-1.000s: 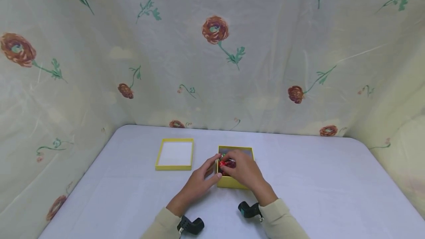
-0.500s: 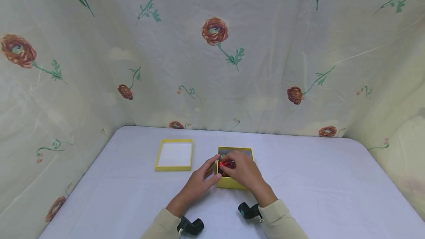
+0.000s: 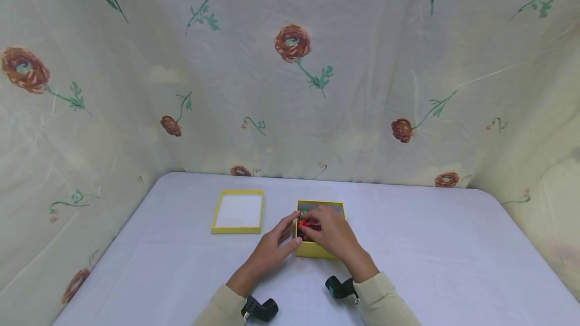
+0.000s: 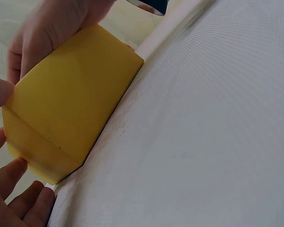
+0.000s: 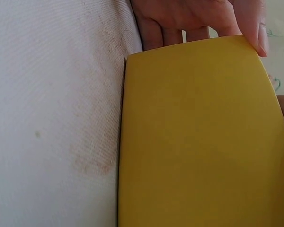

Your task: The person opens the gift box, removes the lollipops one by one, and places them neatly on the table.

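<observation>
When viewed from above in the head view, yellow box [image 3: 317,250] open at the top and standing upright on the white table [image 3: 181,265]. Inside, toward the left wall: red piece [image 3: 302,224], with green piece [image 3: 304,213] just behind and darker reddish contents nearer the front, too small to identify.

Left hand [image 3: 271,248]: touches the box at its left side. Fingers [image 4: 9,177] apart and nearly straight, along the left wall; thumb at the front left corner, by the upper edge.

Right hand [image 3: 333,233]: reaches over the right part of the box, down into the opening. Thumb and forefinger clamped on the red piece; remaining fingers largely hidden.

Lid [image 3: 237,210]: shallow, yellow-rimmed, white inner face up, lying on the table to the left of the box and apart from it.

At both wrists, black devices [image 3: 262,310], with cream sleeves [image 3: 389,301] behind. In the right wrist view, faint brownish patch [image 5: 94,156] on the table, beside the box base. Beyond the table, pale curtain [image 3: 344,89] with red-brown flowers and green stems.
</observation>
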The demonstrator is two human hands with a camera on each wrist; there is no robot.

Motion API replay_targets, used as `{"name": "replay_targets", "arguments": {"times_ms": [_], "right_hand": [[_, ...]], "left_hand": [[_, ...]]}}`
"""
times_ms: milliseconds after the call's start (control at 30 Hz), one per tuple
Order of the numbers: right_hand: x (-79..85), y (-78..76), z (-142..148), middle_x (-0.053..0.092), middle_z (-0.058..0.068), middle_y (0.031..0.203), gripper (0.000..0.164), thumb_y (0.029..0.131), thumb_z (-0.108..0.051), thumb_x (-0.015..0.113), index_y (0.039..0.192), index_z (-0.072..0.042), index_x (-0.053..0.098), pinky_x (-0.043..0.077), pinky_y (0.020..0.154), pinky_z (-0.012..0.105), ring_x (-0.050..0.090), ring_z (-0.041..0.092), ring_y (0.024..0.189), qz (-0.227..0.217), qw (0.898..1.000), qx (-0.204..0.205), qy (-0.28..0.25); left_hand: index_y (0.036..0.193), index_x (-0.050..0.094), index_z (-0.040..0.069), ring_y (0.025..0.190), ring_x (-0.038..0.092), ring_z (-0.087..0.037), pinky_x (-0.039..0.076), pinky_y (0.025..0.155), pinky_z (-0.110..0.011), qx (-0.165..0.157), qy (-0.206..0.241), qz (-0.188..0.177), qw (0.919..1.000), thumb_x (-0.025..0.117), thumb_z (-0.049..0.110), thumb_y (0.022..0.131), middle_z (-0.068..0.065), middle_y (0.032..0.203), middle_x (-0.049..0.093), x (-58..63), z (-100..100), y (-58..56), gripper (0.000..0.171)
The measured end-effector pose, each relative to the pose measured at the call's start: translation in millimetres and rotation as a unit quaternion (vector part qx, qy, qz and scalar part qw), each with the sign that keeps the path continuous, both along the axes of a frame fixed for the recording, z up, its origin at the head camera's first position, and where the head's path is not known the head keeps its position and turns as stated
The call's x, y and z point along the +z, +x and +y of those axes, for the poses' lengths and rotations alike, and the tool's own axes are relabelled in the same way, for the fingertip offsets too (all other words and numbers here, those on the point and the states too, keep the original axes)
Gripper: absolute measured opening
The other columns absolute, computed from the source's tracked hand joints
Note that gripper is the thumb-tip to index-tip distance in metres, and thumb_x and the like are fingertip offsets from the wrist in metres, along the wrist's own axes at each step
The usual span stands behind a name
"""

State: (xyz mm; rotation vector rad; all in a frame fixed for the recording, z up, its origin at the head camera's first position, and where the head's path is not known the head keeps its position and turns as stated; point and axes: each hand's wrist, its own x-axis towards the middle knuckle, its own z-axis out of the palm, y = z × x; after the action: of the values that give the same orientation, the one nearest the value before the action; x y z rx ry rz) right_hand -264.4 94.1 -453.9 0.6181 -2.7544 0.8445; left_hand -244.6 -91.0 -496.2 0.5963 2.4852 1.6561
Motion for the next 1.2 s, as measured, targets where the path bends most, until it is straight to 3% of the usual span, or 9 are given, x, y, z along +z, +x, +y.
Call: {"name": "replay_targets", "arguments": {"times_ms": [167, 367, 667, 767, 1000, 1067, 1133, 1200], "right_hand": [[0.3, -0.3, 0, 0.055, -0.009, 0.080, 0.019, 0.083, -0.024, 0.077, 0.099, -0.015, 0.073, 0.046, 0.060, 0.024, 0.048, 0.007, 0.072, 0.006, 1.000, 0.004, 0.009], [3.9, 0.0, 0, 0.056, -0.008, 0.081, 0.018, 0.082, -0.025, 0.077, 0.097, -0.015, 0.073, 0.047, 0.061, 0.024, 0.050, 0.007, 0.072, -0.013, 1.000, -0.002, 0.009], [5.4, -0.1, -1, 0.058, -0.006, 0.083, 0.016, 0.080, -0.023, 0.079, 0.091, -0.017, 0.069, 0.049, 0.064, 0.025, 0.053, 0.010, 0.075, -0.021, 1.000, -0.002, -0.003], [5.4, 0.2, -1, 0.059, -0.006, 0.085, 0.016, 0.080, -0.023, 0.079, 0.090, -0.017, 0.068, 0.050, 0.066, 0.025, 0.054, 0.010, 0.077, -0.022, 1.000, -0.001, -0.009], [5.0, 0.0, -1, 0.062, -0.008, 0.084, 0.016, 0.080, -0.019, 0.078, 0.089, -0.019, 0.066, 0.054, 0.069, 0.026, 0.057, 0.009, 0.079, -0.034, 0.999, 0.001, -0.029], [4.9, 0.2, -1, 0.063, -0.008, 0.085, 0.016, 0.080, -0.018, 0.078, 0.089, -0.019, 0.065, 0.054, 0.070, 0.026, 0.058, 0.010, 0.081, -0.032, 0.999, 0.001, -0.032], [5.0, 0.7, 0, 0.063, -0.008, 0.086, 0.016, 0.080, -0.018, 0.078, 0.090, -0.019, 0.065, 0.055, 0.070, 0.026, 0.058, 0.010, 0.082, -0.030, 0.999, 0.001, -0.033], [5.0, 0.9, 0, 0.063, -0.008, 0.086, 0.016, 0.080, -0.019, 0.077, 0.090, -0.020, 0.065, 0.056, 0.071, 0.027, 0.059, 0.011, 0.083, -0.027, 0.999, 0.000, -0.033]], "left_hand": [[0.150, 0.030, 0.035, 0.142, 0.029, -0.018, 0.034, 0.114, -0.038, -0.003, 0.003, 0.003, 1.0000, 0.056, 0.036, 0.097, 0.013, 0.155, 0.029, -0.1, -1, 0.2, 0.059], [0.150, 0.029, 0.035, 0.143, 0.028, -0.017, 0.034, 0.114, -0.037, -0.002, 0.001, 0.000, 1.0000, 0.056, 0.036, 0.097, 0.014, 0.155, 0.028, 2.0, 0, 0.3, 0.060], [0.152, 0.030, 0.017, 0.143, 0.028, -0.028, 0.033, 0.114, -0.044, -0.005, 0.007, -0.009, 0.9999, 0.056, 0.025, 0.098, -0.003, 0.157, 0.029, 30.6, 3, 15.4, 0.061], [0.152, 0.031, 0.019, 0.143, 0.029, -0.026, 0.033, 0.114, -0.043, -0.002, 0.005, -0.009, 0.9999, 0.056, 0.026, 0.098, -0.001, 0.157, 0.029, 26.8, 3, 13.9, 0.060], [0.150, 0.029, 0.036, 0.142, 0.029, -0.019, 0.035, 0.113, -0.039, 0.003, 0.000, -0.004, 1.0000, 0.056, 0.036, 0.097, 0.012, 0.156, 0.027, 2.4, 1, 2.3, 0.060], [0.150, 0.029, 0.034, 0.142, 0.029, -0.020, 0.034, 0.113, -0.040, 0.004, 0.001, -0.005, 1.0000, 0.057, 0.035, 0.097, 0.011, 0.156, 0.027, 3.4, 1, 2.7, 0.060], [0.151, 0.030, 0.028, 0.142, 0.029, -0.023, 0.034, 0.113, -0.041, 0.003, -0.001, -0.005, 1.0000, 0.057, 0.031, 0.097, 0.005, 0.156, 0.028, 13.5, 2, 7.7, 0.060], [0.152, 0.030, 0.025, 0.142, 0.029, -0.024, 0.034, 0.113, -0.042, 0.003, -0.002, -0.003, 1.0000, 0.056, 0.029, 0.098, 0.004, 0.157, 0.028, 12.8, 2, 7.1, 0.060]]}}
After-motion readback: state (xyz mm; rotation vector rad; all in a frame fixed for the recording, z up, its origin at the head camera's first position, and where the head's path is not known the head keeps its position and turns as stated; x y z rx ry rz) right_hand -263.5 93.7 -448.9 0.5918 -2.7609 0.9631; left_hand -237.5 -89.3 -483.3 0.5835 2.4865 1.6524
